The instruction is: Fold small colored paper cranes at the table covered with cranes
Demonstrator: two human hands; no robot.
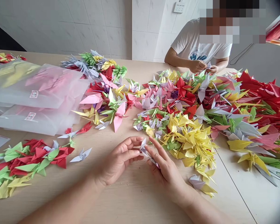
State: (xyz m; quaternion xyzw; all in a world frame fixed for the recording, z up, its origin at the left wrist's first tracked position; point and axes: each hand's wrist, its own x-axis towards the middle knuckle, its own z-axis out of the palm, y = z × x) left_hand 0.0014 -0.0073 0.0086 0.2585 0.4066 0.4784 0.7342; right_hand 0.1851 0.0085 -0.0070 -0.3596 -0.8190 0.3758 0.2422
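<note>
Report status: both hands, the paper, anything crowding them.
Right hand holding pale folded paper. Left hand close beside it, contact unclear. Yellow folded-paper pile near right hand.

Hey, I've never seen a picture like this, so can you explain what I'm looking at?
There's no machine here, just a person working bare-handed. The single picture comes from a camera on their head, looking forward and down. The right hand holds a pale folded paper piece; the left hand is close beside it, though whether it touches is hard to tell. On the table lie heaps of colourful folded paper, with translucent bags at the left. Across the table, someone else handles a small paper piece.
</note>
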